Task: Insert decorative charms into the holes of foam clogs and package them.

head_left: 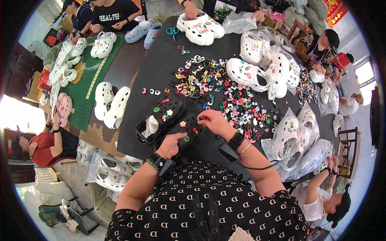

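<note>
Black clog (pixel 189 130) lies at the near edge of the dark table (pixel 161 64), beside its twin black clog (pixel 161 114) and just left of the heap of small coloured charms (pixel 225 94). The left hand (pixel 171 145) grips its heel end, fingers curled tightly around it. The right hand (pixel 215 122) rests on the upper, fingertips pressed together, pinching a small charm against it.

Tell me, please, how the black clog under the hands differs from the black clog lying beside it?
The left hand grips the near black clog and the right hand presses on its top, while the far black clog lies untouched on the dark table. The far black clog has crumpled white paper tucked inside; none shows in the near black clog. Both carry small colourful charms on top.
</note>
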`<state>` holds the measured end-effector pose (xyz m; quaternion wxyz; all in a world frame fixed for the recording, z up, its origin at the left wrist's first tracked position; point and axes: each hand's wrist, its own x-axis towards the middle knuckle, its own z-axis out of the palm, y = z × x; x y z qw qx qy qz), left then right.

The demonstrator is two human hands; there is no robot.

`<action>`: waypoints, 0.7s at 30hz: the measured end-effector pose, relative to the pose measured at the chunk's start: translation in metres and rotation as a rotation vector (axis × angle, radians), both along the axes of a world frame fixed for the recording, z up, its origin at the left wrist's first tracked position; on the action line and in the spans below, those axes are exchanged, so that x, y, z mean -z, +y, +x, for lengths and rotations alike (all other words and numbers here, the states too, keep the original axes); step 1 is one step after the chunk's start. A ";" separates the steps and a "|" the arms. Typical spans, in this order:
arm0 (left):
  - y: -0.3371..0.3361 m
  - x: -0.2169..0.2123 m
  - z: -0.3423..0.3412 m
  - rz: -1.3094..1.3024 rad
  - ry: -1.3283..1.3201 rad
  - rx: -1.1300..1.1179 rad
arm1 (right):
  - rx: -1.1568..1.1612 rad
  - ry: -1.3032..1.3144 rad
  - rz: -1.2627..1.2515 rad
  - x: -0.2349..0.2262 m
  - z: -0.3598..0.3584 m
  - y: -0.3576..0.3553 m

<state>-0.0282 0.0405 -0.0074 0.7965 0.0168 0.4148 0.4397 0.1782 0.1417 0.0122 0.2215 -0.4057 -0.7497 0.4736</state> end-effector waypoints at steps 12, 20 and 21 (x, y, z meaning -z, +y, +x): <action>-0.005 0.007 0.002 0.072 0.028 -0.036 | -0.051 -0.372 0.200 -0.002 -0.039 -0.016; -0.003 0.007 0.004 0.071 0.042 -0.029 | -0.164 -0.546 0.325 -0.011 -0.051 0.000; -0.003 0.004 0.005 0.028 0.059 -0.032 | -0.154 -0.548 0.325 -0.010 -0.055 0.002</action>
